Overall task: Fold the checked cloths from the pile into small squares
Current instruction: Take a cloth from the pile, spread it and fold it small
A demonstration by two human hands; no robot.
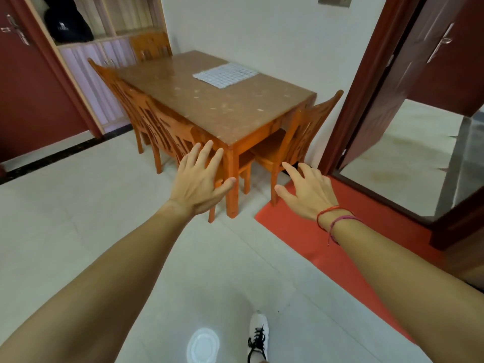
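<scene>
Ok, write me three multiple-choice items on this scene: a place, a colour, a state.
1. Where is the checked cloth? A on a chair; B on the table, far end; C on the floor.
2. What colour is the floor mat? A red; B blue; C green.
3. How are the left hand and right hand? A fists; B gripping cloth; C open, fingers spread.
Answers: 1 B, it lies flat on the tabletop. 2 A, plainly red. 3 C, both hold nothing.
</scene>
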